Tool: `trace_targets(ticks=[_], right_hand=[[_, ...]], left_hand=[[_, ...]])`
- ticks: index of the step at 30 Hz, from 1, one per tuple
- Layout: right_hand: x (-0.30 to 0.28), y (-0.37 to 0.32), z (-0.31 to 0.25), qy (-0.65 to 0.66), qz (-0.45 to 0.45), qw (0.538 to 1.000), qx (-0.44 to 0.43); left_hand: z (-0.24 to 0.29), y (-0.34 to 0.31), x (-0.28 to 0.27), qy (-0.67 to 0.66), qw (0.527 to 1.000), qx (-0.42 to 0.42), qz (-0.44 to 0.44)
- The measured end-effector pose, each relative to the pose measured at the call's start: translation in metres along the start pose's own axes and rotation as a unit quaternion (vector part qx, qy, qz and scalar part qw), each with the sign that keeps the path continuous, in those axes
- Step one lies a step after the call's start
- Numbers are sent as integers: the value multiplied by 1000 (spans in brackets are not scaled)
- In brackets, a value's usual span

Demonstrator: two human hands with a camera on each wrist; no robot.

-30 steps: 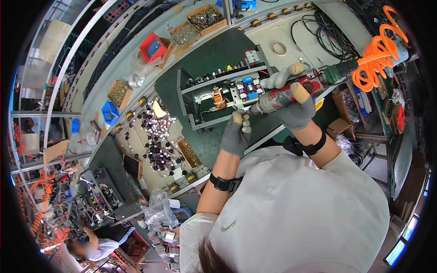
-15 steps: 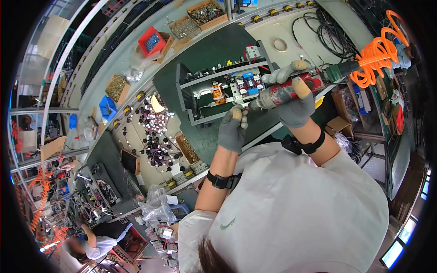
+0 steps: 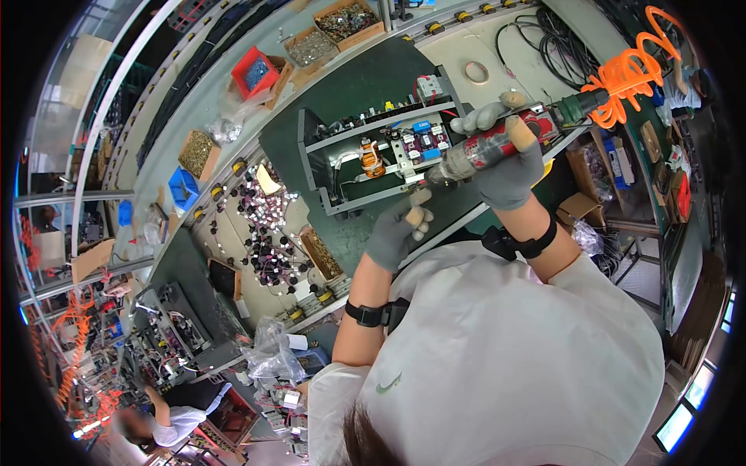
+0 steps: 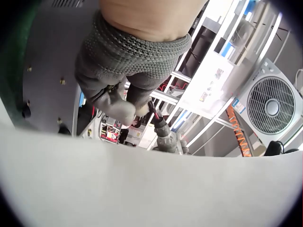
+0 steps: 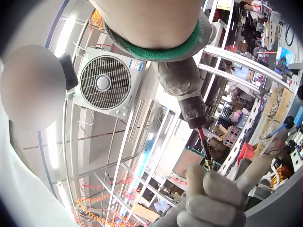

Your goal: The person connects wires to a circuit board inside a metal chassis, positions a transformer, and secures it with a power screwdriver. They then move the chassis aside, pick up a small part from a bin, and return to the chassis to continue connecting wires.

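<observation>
My right hand (image 3: 509, 175) grips a red and grey power screwdriver (image 3: 482, 151), its nose pointing left at the front edge of a grey metal case (image 3: 311, 167). Inside the case sit a copper-wound coil (image 3: 373, 159) and a board with blue parts (image 3: 421, 128). In the right wrist view a brass-coloured screw (image 5: 209, 163) shows at the end of the driver's bit (image 5: 203, 141). Just beside it is my gloved left hand (image 5: 215, 198), index finger extended and other fingers curled. I cannot tell whether those curled fingers hold anything.
An orange coiled hose (image 3: 625, 85) runs from the driver's rear. Behind the case stand a red bin (image 3: 252, 74) and boxes of small hardware (image 3: 350, 23). Left of the green mat lies a heap of wired parts (image 3: 268, 233). A tape ring (image 3: 476, 73) and black cables (image 3: 556, 50) lie at the back.
My left hand has drawn down from the bit, and its thumb and index finger have parted. The driver stays near the case's front edge, with the orange hose shifted left.
</observation>
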State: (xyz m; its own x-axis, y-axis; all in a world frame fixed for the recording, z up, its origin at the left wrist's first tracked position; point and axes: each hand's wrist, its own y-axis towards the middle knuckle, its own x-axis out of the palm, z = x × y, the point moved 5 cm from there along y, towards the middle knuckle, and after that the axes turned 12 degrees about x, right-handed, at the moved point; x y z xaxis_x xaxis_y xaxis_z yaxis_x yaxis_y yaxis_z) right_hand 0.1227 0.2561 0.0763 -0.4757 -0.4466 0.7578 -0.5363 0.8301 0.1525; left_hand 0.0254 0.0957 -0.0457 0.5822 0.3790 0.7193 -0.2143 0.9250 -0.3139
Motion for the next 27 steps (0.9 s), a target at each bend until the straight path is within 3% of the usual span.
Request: trace_targets(ticks=[3, 4, 5, 6, 7, 8, 9, 10, 12, 14, 16, 21, 23, 27], right_hand=[[-6, 5, -8, 8, 26, 1000, -9], [-7, 7, -11, 8, 27, 1000, -10], [-8, 8, -14, -10, 36, 999, -14], [-10, 9, -16, -29, 45, 998, -17], [-11, 10, -17, -29, 45, 998, -17], [-13, 11, -18, -29, 42, 998, -22], [-14, 12, -18, -29, 40, 998, -28], [-16, 12, -18, -29, 40, 998, -29], [-19, 14, -17, -14, 35, 999, -22], [-20, 13, -18, -20, 49, 998, -23], [-24, 13, -19, -27, 65, 997, -22], [-34, 15, -20, -26, 97, 995, -19], [-34, 17, -20, -20, 97, 995, -5], [-40, 21, -14, -44, 106, 993, -2]], left_hand=[[13, 0, -21, 133, 989, 10, 62], [20, 2, -34, 188, 976, 25, 104], [29, 5, -43, 362, 924, 60, 110], [32, 9, -39, 362, 924, 60, 109], [48, 10, -33, 583, 792, 81, 161], [63, 13, -23, 764, 605, 97, 200], [65, 21, -22, 793, 571, 60, 203], [63, 30, -29, 793, 571, 60, 202], [67, 49, -34, 827, 510, 139, 190], [72, 63, -37, 830, 504, 137, 197], [80, 69, -33, 792, 518, 249, 207], [82, 81, -38, 746, 563, 309, 175], [82, 84, -37, 670, 658, 335, 82], [81, 86, -36, 656, 662, 364, -7]])
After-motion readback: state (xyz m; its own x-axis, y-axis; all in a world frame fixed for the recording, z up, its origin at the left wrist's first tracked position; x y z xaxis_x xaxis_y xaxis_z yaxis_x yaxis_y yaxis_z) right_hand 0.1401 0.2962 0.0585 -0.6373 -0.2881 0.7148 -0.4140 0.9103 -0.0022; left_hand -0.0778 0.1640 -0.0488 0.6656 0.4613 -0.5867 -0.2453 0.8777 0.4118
